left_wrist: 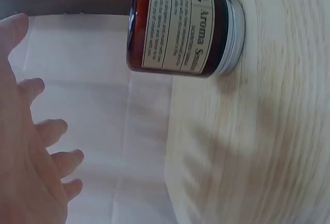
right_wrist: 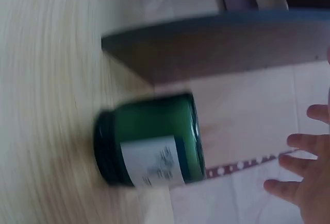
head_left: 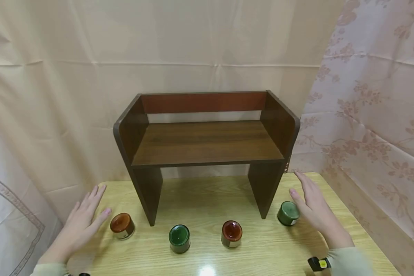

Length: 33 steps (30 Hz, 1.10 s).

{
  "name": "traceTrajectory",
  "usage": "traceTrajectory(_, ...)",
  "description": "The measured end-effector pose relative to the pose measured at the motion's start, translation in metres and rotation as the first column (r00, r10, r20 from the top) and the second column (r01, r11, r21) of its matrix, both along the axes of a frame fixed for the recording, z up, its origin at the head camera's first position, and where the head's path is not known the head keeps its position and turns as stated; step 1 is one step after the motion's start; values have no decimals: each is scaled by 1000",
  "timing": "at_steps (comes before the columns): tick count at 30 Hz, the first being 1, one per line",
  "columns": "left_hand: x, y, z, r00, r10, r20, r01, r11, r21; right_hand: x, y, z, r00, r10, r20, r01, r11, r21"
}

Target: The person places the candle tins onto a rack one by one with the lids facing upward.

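Note:
My left hand is held with fingers spread just left of an amber candle jar, holding nothing. In the left wrist view that jar rests on its pale lid, with a printed cream label on its side. Over on the right, my right hand hovers, fingers extended, beside a green candle jar. The right wrist view shows this green jar, slightly blurred, with a white label. Between the hands stand a darker green jar and a red-brown jar, both bottom up.
A dark brown wooden shelf with two side panels stands behind the row of jars on the light wood table. Beige cloth hangs behind it, and flower-patterned cloth covers the right side.

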State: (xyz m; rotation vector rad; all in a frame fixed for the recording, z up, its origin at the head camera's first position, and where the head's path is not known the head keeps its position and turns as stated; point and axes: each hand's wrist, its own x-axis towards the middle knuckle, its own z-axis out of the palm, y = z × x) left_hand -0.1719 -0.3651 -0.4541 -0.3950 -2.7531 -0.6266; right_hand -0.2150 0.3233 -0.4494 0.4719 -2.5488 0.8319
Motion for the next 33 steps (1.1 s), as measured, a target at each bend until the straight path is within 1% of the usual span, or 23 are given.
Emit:
traceTrajectory(5,5,2,-7,999,13,-33,-9,993,121,10,-22,0,996,-29,-80,21,994,-104)
traceTrajectory(8,7,3,-13,997,24,-78,-11,987,162,13,-33,-1,989,-45,-141,19,984,-176)
traceTrajectory(13,9,6,-20,988,67,-141,-38,979,200,16,-51,1,977,-71,-201,4,949,-316)
traceTrajectory(18,11,12,-24,980,131,-152,-91,966,244,17,-68,8,964,-100,-247,-17,901,-433)
traceTrajectory(21,13,14,-28,976,143,-162,-98,961,259,19,-82,17,954,-98,-282,-48,882,-468)
traceTrajectory(24,15,16,-34,975,130,-179,-71,951,302,22,-95,28,953,-86,-290,-68,874,-482)
traceTrajectory(28,15,17,-42,972,114,-204,-36,937,349,24,-106,37,949,-114,-295,-48,869,-492)
traceTrajectory(33,14,19,-47,970,104,-219,-14,926,378,25,-111,39,929,-188,-319,-4,856,-516)
